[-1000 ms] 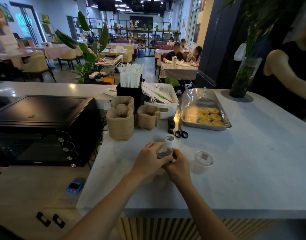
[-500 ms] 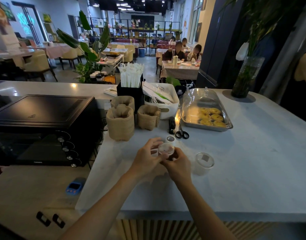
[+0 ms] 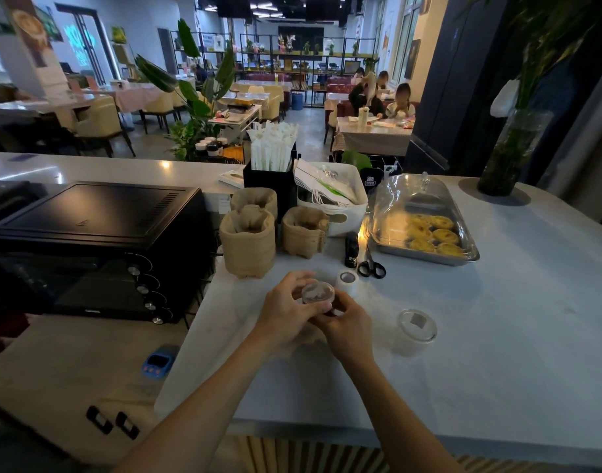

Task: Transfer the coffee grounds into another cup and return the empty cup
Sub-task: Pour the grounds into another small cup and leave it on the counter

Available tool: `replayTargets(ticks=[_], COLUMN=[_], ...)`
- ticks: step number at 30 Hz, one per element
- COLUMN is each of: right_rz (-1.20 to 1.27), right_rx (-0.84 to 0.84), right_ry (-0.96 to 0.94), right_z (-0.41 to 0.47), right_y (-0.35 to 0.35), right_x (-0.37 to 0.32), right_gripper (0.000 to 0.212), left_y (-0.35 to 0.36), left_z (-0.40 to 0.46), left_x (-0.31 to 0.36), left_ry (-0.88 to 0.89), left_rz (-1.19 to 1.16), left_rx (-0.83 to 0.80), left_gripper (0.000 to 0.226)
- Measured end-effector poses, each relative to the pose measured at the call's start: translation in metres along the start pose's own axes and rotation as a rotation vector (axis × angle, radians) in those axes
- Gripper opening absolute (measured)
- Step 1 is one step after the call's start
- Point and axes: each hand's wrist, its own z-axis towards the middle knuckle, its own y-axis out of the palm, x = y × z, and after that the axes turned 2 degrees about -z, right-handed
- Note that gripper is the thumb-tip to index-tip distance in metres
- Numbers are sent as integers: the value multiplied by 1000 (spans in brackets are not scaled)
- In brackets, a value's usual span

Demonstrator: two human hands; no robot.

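A small clear plastic cup [image 3: 318, 292] with dark coffee grounds inside and a clear lid on top is held just above the white counter [image 3: 497, 336]. My left hand [image 3: 287, 307] grips its left side with curled fingers. My right hand [image 3: 345, 324] grips its right and near side. A second clear lidded cup [image 3: 416, 331] stands on the counter to the right of my hands. A roll of white tape [image 3: 348, 279] sits just beyond the held cup.
Black scissors [image 3: 370, 266] and a black stapler [image 3: 351, 249] lie behind the tape. Burlap pots [image 3: 248, 244] stand at the back left, a covered tray of egg tarts [image 3: 425, 227] at the back right. A black oven [image 3: 88, 247] is on the left, a blue timer [image 3: 156, 365] below it.
Both hands have lifted the cup slightly and moved it away from me. The person at the far right has left the view.
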Motion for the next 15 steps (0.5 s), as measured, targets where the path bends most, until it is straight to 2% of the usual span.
replayTargets(ticks=[4,7,10,11,13,15], right_rz=[3,13,5,8,18,57], right_rx=[-10,24,-48,-89,-137,-146], right_ry=[17,33,20,20,63,108], right_z=[7,13,22,25,30,33], right_y=[7,13,16,18,21,23], right_x=[0,0,-2,-2,-4,-5], right_gripper=[44,39,37,44,75,78], left_y=[0,2,1,1,-4,-9], left_z=[5,8,13,14,16,20], left_x=[-8,-12,-13,-13,-14,-17], left_ry=[-25,-49,-71,-76,-81,-102], left_rz=[-2,30,92,102,103,100], left_rx=[66,87,159,188,243,295], left_gripper=[78,94,75,64,44,40])
